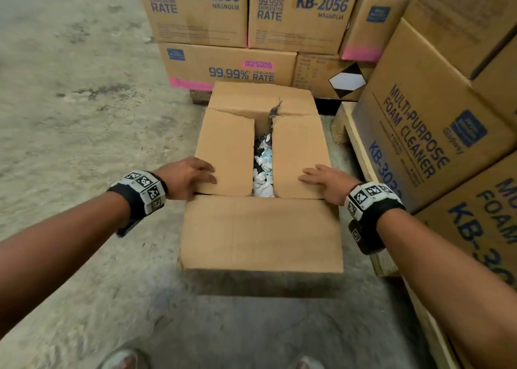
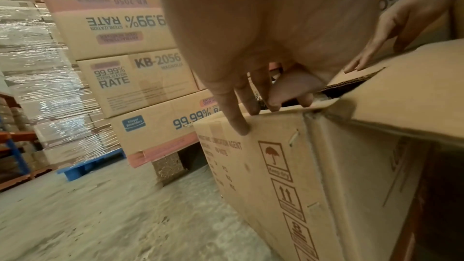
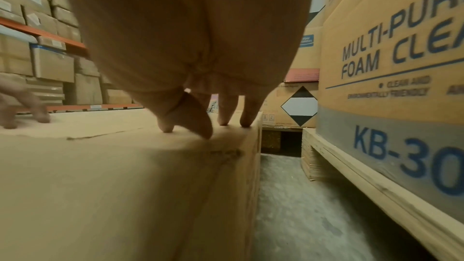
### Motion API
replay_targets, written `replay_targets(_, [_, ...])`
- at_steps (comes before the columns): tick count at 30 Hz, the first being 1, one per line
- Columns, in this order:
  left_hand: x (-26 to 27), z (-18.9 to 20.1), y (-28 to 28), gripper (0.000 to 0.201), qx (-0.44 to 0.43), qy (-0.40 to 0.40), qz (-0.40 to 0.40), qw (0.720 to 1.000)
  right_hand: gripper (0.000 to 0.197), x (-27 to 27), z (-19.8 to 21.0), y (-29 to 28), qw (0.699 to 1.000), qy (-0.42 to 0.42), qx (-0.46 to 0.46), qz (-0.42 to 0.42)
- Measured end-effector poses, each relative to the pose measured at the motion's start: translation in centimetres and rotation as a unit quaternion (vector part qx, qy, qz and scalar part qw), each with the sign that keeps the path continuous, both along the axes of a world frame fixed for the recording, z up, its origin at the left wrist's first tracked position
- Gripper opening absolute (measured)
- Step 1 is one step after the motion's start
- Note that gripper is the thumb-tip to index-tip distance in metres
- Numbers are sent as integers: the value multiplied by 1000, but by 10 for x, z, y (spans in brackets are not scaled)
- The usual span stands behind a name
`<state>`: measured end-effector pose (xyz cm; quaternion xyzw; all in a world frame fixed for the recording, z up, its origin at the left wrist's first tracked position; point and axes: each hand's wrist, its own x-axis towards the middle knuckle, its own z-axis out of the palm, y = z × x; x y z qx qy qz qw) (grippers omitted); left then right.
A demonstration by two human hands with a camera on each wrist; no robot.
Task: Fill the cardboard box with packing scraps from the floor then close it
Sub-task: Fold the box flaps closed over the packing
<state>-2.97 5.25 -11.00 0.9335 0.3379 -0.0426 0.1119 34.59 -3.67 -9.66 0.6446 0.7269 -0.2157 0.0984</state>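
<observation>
We have the cardboard box [image 1: 261,229] on the concrete floor [image 1: 70,117] in front of us, with white and pale blue packing scraps [image 1: 263,170] showing through the gap between its two folded-down side flaps. Four flaps in all: the left flap [image 1: 226,150] and right flap [image 1: 299,156] lie nearly flat, the near flap [image 1: 261,231] hangs out toward us, and the far flap [image 1: 263,97] stands open behind.

Our left hand [image 1: 186,181] rests on the near left corner of the left flap, fingers spread and fairly straight, one fingertip over the box edge in the left wrist view. Our right hand [image 1: 326,182] presses flat on the right flap, fingertips down. Neither hand grasps anything.

Stacked cartons [image 1: 212,13] marked KB-2056 stand just behind the box. More cartons [image 1: 419,133] marked foam cleaner sit on a wooden pallet [image 1: 361,156] close along the right side.
</observation>
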Motion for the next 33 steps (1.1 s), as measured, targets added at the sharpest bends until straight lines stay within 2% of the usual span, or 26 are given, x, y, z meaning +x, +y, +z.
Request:
replay_targets(4, [-21,-6,-7,81,12,31,-61,998,79,24,-3,-15,999,24,-34,1])
replay_targets(7, [-33,-11,-6,104,25,66,-90,993,79,33,3,-20,998,3,-62,16])
replay_targets(9, [-41,-12,-4,99,-12,62,-73,995,78,34,2,-22,997,-19,-64,37])
replay_targets(13, [-52,-13,-8,67,-105,19,-25,994,78,49,1,-23,998,17,-53,10])
replay_targets(15, [-48,-11,-15,54,-152,-50,50,986,65,55,2,-24,995,59,-61,-44])
replay_targets(17, [-40,-12,-20,21,-159,-128,137,969,44,54,8,-24,988,82,-66,-117])
replay_targets(19, [-36,-14,-18,13,-157,-209,210,942,38,50,9,-20,984,95,-37,-147])
replay_targets(20, [-34,-15,-15,19,-157,-240,237,928,37,48,9,-18,982,101,-17,-161])
replay_targets(22, [-30,-16,-10,49,-147,-266,254,918,44,43,7,-13,976,118,24,-181])
replay_targets(25, [-16,-15,-7,80,-122,-262,245,926,82,41,0,-6,962,182,43,-201])
replay_targets(26, [-12,-15,-4,82,-117,-250,244,930,91,40,0,-2,959,196,41,-200])
replay_targets(28, [-4,-17,4,75,-91,-183,240,949,100,36,-3,5,959,203,41,-192])
replay_targets(31, [10,-18,22,70,-82,-94,242,962,87,29,-6,20,984,88,35,-149])
replay_targets(33, [22,-16,40,71,-87,-61,248,963,73,24,-3,34,988,23,25,-148])
